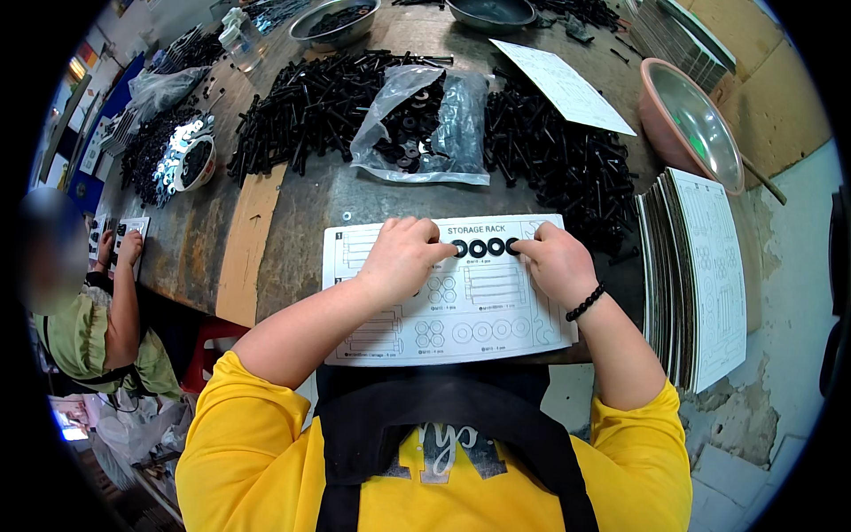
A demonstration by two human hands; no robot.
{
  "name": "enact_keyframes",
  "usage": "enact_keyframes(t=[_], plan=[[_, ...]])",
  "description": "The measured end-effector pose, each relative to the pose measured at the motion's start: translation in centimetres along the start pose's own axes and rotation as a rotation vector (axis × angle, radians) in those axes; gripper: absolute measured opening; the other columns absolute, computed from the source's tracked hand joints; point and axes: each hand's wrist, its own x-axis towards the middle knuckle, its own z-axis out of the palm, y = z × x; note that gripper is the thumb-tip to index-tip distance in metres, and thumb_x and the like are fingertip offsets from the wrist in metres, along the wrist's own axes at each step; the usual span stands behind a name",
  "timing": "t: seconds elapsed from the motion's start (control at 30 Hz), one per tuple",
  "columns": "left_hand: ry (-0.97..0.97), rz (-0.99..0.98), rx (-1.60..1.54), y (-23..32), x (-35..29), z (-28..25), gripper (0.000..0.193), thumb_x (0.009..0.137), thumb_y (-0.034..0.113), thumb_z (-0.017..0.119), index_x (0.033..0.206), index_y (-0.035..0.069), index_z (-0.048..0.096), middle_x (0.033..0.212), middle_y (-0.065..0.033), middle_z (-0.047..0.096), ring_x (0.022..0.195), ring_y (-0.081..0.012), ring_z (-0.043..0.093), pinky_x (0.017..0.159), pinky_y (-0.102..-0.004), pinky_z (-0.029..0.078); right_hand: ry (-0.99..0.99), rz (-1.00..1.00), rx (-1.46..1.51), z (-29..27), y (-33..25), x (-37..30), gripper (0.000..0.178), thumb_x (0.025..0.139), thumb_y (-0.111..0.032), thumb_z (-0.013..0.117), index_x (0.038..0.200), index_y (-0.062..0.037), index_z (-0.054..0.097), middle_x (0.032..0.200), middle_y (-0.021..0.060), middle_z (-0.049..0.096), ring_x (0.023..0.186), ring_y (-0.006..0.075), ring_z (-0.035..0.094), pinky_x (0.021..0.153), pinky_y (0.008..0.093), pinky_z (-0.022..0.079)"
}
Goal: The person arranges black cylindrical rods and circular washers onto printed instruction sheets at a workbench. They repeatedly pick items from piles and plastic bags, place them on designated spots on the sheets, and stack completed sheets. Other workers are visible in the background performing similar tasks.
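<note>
A white printed card [390, 341] lies on the table's near edge in front of me, with line drawings of bolts, nuts and washers. Across its upper part runs a row of several black washers [479, 248], side by side. My left hand [403, 257] is closed, its fingertips on the leftmost washer. From the other side my right hand [560, 264], with a black bead bracelet [585, 302] at the wrist, is closed with its fingertips on the rightmost washer. Beyond the card lies an open clear plastic bag [461, 129] with loose black washers [409, 146] inside.
Heaps of black bolts [306, 111] flank the bag. A stack of printed cards [700, 275] stands at right, below a pink-rimmed bowl [651, 115]. Another card [563, 84] rests on the right heap. At left are a cardboard strip [251, 239], a small tub [197, 164] and a co-worker [97, 332].
</note>
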Motion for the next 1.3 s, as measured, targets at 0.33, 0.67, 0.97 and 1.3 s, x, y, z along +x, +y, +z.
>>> enact_keyframes(t=[0.33,0.67,0.97,1.3], plan=[[0.152,-0.334,-0.16,-6.7,5.3,-1.1,0.019,0.076,0.006,0.058,0.095,0.005,0.059,0.088,-0.0118,0.058,0.085,-0.0299,0.056,0.074,-0.0378,0.046,0.13,0.094,0.296,-0.5,0.9,1.3,0.015,0.08,-0.008,0.054,0.093,-0.0067,0.062,0.086,0.0092,0.057,0.079,0.027,0.057,0.069,0.0336,0.047],[-0.313,-0.241,0.315,-13.0,10.6,0.6,0.037,0.066,0.032,0.071,0.093,0.008,0.063,0.098,-0.0075,0.058,0.101,-0.0261,0.054,0.082,-0.0374,0.047,0.144,0.081,0.34,-0.1,0.1,2.0,0.015,0.081,-0.008,0.053,0.093,-0.0065,0.061,0.085,0.008,0.057,0.079,0.026,0.057,0.069,0.0325,0.047],[-0.185,-0.262,0.248,-13.8,10.3,1.6,0.024,0.071,0.017,0.063,0.094,0.009,0.064,0.092,-0.0082,0.06,0.092,-0.0278,0.057,0.08,-0.0381,0.047,0.146,0.045,0.356,0.0,-0.2,2.3,0.015,0.08,-0.007,0.054,0.093,-0.0075,0.062,0.084,0.0079,0.056,0.078,0.0261,0.057,0.068,0.0325,0.047],[0.16,-0.64,-0.669,-14.5,9.1,1.0,0.032,0.078,0.01,0.063,0.109,0.002,0.06,0.09,-0.0062,0.065,0.071,-0.0142,0.059,0.066,-0.0255,0.047,0.131,0.07,0.552,-0.2,-0.5,2.5,0.016,0.081,-0.006,0.054,0.095,-0.0037,0.061,0.084,0.0077,0.056,0.076,0.0206,0.057,0.065,0.0278,0.047]])
